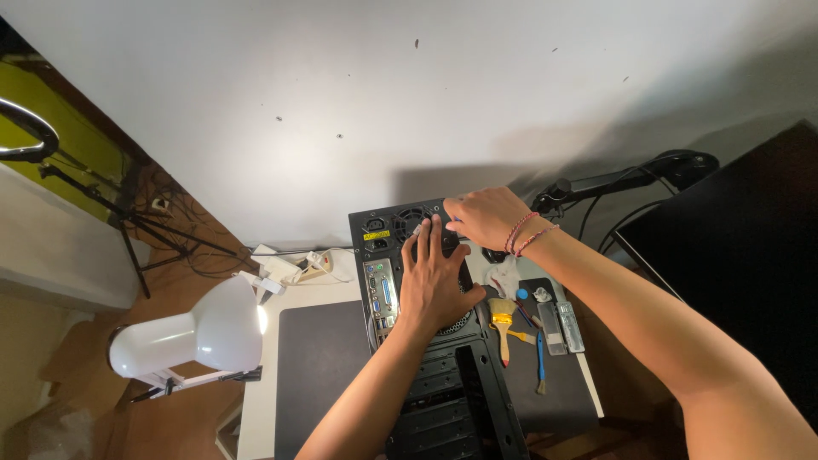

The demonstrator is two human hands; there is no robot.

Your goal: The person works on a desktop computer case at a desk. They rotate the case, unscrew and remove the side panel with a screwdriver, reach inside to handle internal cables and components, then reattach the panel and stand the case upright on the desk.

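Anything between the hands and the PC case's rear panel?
Nothing visible. The left hand lies flat on the rear panel of the black computer case, over the fan grille. The right hand rests at the case's top edge. The paintbrush lies beside the case, apart.

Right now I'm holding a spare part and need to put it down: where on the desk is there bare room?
The dark mat left of the computer case, between it and the white lamp, is bare. Right of the case it is crowded: a paintbrush, small tools and clear boxes. Both the left hand and right hand occupy the case's rear end.
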